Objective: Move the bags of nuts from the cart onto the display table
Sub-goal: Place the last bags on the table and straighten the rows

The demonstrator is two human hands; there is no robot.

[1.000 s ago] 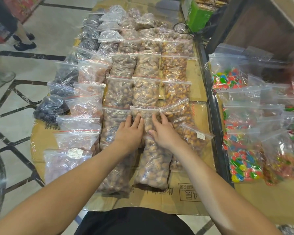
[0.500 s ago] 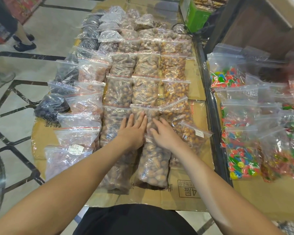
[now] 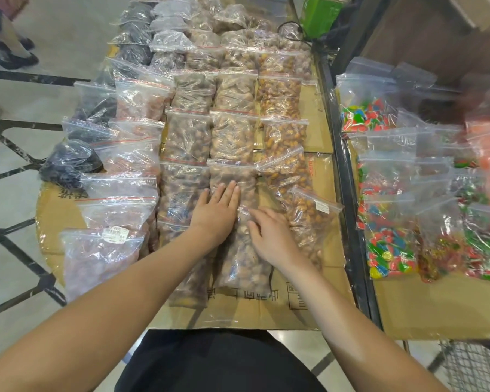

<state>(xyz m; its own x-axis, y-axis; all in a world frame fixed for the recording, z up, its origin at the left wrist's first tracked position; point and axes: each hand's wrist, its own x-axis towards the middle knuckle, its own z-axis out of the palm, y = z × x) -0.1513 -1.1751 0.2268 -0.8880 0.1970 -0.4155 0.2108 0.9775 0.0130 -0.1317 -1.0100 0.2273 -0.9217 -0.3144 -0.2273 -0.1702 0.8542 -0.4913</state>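
Note:
Several clear zip bags of nuts lie in rows on the cardboard-covered display table (image 3: 266,315). The nearest bag in the middle column (image 3: 245,261) holds pale brown nuts and lies lengthwise toward me. My left hand (image 3: 214,210) lies flat with straight fingers on the bags just left of it, reaching onto the bag above (image 3: 232,174). My right hand (image 3: 269,233) rests on the top of the nearest bag, its fingers slightly bent over the bag's zip edge. A wire cart (image 3: 475,366) shows at the bottom right corner.
A second cardboard-covered table (image 3: 436,309) at the right carries bags of coloured candy (image 3: 391,250), past a black metal frame (image 3: 348,193). A green box (image 3: 320,12) stands at the far end. A person's legs (image 3: 12,43) stand on the tiled floor, top left.
Both hands have slid a little toward me along the middle column. The right hand has drawn back from the upper bag onto the top of the nearest one.

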